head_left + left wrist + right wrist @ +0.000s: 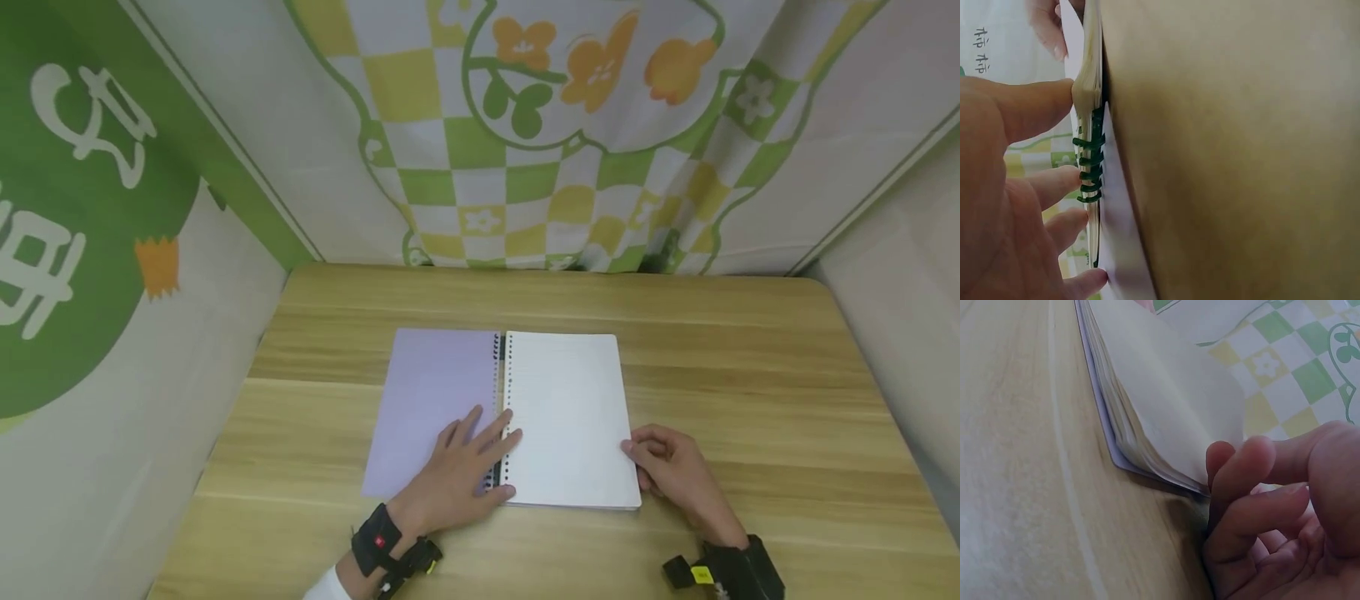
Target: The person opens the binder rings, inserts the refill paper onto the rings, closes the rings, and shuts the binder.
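Observation:
A spiral notebook (566, 400) lies open on the wooden table, its blank white pages on the right and its lilac cover (442, 367) folded out flat to the left. My left hand (453, 483) rests across the binding with fingers spread. In the left wrist view, the thumb and fingertips touch the page stack beside the dark binding rings (1090, 161). At the lower right edge of the pages, my right hand (671, 462) pinches the page edge between thumb and curled fingers. Up close in the right wrist view, the white page (1166, 394) meets those fingertips (1254, 459).
The wooden table (750, 400) extends around the notebook on all sides. Behind it hangs a green, yellow and white checked curtain (480, 175). A green and white printed panel (97, 208) stands along the left, and a pale wall (892, 250) borders the right.

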The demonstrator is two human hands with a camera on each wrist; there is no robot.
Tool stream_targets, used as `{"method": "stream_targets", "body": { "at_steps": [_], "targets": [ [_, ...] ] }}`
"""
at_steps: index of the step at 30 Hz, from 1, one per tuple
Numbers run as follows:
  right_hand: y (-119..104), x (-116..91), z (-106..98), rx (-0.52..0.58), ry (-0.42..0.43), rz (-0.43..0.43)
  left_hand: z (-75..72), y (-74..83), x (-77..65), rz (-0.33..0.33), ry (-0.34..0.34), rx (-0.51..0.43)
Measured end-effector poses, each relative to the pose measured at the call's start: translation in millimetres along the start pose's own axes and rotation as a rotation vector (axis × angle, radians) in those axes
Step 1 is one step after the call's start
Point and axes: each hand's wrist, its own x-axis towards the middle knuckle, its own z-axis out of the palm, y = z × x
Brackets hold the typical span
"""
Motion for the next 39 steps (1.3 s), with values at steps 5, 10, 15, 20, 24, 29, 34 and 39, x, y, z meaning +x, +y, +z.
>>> {"method": "stream_targets", "body": {
  "at_steps": [5,10,15,20,24,29,34,39],
  "targets": [
    [-2.5,1.4,-1.8,0.001,-0.010,-0.012,0.8,1.8,-0.2,-0.013,-0.013,0.027],
    [-3.3,2.9,-4.1,0.001,-0.015,-0.022,-1.0,2.6,1.1,-0.023,-0.036,0.061],
    [-4.9,3.8,-6.2,-0.015,-0.017,-0.036,-1.4,1.8,1.6,-0.006,-0.035,0.079],
    [-5.3,3.4,-8.0,-0.042,-0.012,-0.018,-0.4,1.8,0.4,0.020,-0.035,0.100],
    [-5.4,2.0,-8.6,-0.094,-0.008,-0.023,0.5,4.5,-0.5,0.023,-0.034,0.176],
    [-6.4,0.3,-8.8,-0.121,-0.005,-0.027,0.3,8.3,-0.3,0.010,-0.050,0.270],
    [-7.0,0.4,-8.1,-0.133,-0.004,-0.047,0.5,4.1,-1.4,0.022,-0.058,0.206],
    [-16.8,-1.0,-10.5,-0.234,0.035,-0.229,-18.0,-4.2,1.6,0.031,0.048,0.097]
  ]
}}
